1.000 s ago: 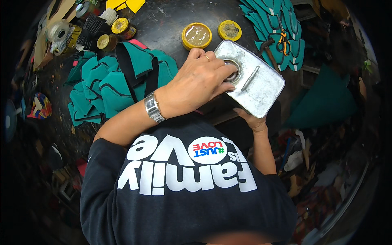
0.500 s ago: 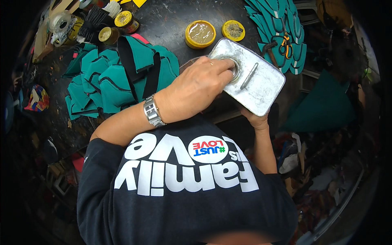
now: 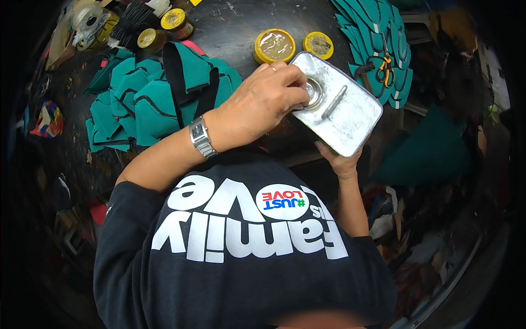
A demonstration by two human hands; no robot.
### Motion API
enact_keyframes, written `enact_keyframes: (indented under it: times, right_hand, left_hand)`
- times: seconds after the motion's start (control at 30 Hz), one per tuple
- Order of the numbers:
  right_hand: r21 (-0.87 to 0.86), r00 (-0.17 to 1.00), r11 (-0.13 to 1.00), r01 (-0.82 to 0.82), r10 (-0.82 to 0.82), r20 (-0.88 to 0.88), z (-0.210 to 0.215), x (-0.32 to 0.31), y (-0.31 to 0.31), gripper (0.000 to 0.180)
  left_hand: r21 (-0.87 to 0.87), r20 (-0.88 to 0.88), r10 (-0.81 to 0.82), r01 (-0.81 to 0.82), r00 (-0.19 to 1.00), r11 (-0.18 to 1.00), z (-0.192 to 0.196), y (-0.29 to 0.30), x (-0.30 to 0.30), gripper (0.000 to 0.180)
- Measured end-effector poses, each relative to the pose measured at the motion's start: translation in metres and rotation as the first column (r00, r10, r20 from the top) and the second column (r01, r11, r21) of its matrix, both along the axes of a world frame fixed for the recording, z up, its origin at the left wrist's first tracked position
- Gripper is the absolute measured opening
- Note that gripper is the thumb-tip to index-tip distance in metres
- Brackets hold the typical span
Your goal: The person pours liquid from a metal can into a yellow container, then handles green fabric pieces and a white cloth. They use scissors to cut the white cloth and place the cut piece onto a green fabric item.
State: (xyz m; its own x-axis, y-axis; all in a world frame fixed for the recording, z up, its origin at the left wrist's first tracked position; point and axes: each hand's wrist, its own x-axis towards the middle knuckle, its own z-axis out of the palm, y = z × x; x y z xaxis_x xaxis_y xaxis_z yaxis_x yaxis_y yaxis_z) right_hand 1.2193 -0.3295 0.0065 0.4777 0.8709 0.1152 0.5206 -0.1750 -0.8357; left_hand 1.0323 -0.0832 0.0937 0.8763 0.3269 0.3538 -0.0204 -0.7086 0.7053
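A rectangular silver metal can [image 3: 350, 118], its top facing up and tilted, has a wire handle and a round mouth [image 3: 314, 93]. My right hand [image 3: 342, 159] grips it from below at its near right corner, most fingers hidden under it. My left hand [image 3: 268, 98], with a ring and a steel wristwatch [image 3: 203, 138], has its fingers bent together at the left rim of the mouth; whatever they pinch is hidden. Just beyond the can stand an open yellow tub [image 3: 274, 46] of glossy tan paste and its yellow lid [image 3: 318, 45].
Cut teal pieces with black edging [image 3: 156, 101] are heaped on the dark table [image 3: 224, 24] at the left. More teal pieces [image 3: 350, 27] lie fanned at the far right, with orange-handled scissors [image 3: 386, 71] and a hammer [image 3: 364, 71]. Small yellow-lidded jars [image 3: 173, 20] stand at the far left.
My left hand has shifted slightly left and back from the can's mouth, so more of the mouth shows. My right hand still holds the can in nearly the same place.
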Motion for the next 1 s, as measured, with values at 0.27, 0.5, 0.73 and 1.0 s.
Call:
enact_keyframes:
  times: [0.27,0.5,0.73,1.0]
  right_hand:
    - [0.024,0.998,0.999,-0.024,0.025,-0.063,0.020,-0.010,0.022,0.138]
    - [-0.047,0.948,0.969,-0.241,0.245,0.204,-0.015,-0.005,0.000,0.088]
    - [-0.026,0.986,0.991,-0.128,0.130,0.103,-0.022,-0.008,-0.005,0.050]
    - [-0.141,0.970,0.971,-0.191,0.208,0.124,-0.028,0.001,-0.013,0.087]
  left_hand:
    - [-0.014,0.068,0.133,-0.133,0.989,0.991,-0.002,0.006,-0.024,0.015]
    - [0.122,0.072,0.091,-0.099,0.993,0.988,-0.003,-0.007,-0.023,0.015]
    - [0.347,-0.090,0.062,-0.027,0.994,0.938,0.009,-0.004,-0.023,0.029]
    - [0.251,0.017,0.036,-0.039,0.999,0.967,0.011,-0.007,-0.013,0.022]
